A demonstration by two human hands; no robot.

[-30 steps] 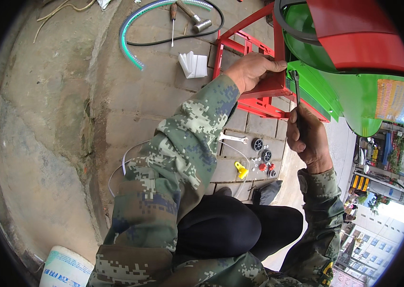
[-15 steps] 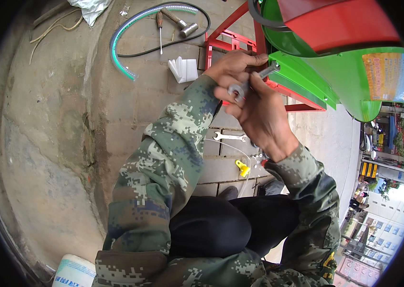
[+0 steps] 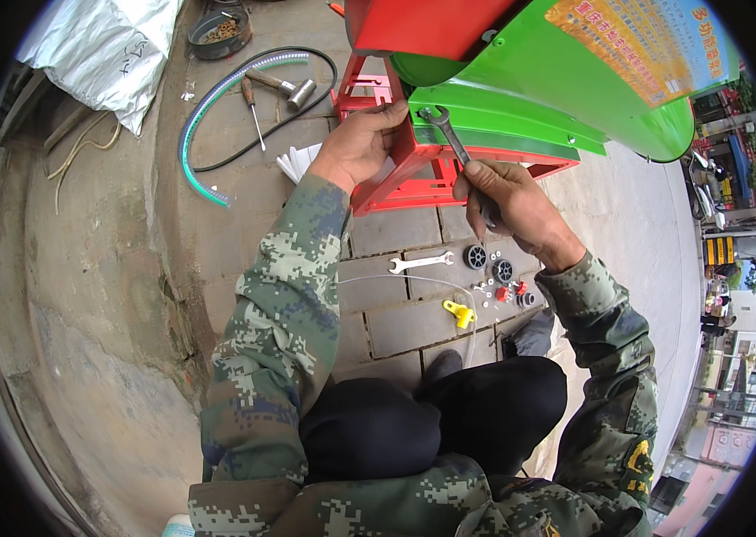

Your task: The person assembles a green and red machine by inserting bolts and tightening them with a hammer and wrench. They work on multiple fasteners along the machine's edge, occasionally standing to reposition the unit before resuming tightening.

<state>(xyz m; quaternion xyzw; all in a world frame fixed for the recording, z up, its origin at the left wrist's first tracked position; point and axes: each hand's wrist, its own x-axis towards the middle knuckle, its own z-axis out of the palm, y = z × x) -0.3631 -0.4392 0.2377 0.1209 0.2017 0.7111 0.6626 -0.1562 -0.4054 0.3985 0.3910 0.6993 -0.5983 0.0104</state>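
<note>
Head view: right hand (image 3: pixel 510 192) is clenched around the lower shank of a steel wrench (image 3: pixel 451 143). Its ring end sits up at the junction of the red frame (image 3: pixel 414 170) and the green housing (image 3: pixel 521 98), apparently on a fastener there; the fastener itself is too small to make out. Left hand (image 3: pixel 362 141) grips the top edge of the red frame, fingers curled over it, right beside the wrench head.

Handling, judged: the wrench is rigid, smooth metal with a slim shank, so it's likely slick if oily. Holding low on the shank, as here, gives the most leverage. The frame looks like painted steel angle, stiff with hard edges, and makes a good brace point. The green housing is glossy sheet with a curved lip; it would flex and scratch, so it's not a place to grab.

On the paving bricks (image 3: pixel 396 313) below the hands:
- a flat open-ended spanner (image 3: pixel 420 262), bright metal
- two small black wheels (image 3: pixel 489 263)
- a yellow plastic part (image 3: pixel 459 311)
- small red caps and washers (image 3: pixel 508 291), loose, which would roll easily
- a thin clear tube (image 3: pixel 396 279) arcing across them

Further off, upper left:
- a hammer (image 3: pixel 281 86) and a screwdriver (image 3: pixel 253 107)
- a black belt loop (image 3: pixel 306 98)
- a ribbed translucent hose (image 3: pixel 203 134), soft
- a crinkled silver bag (image 3: pixel 101 49)
</note>
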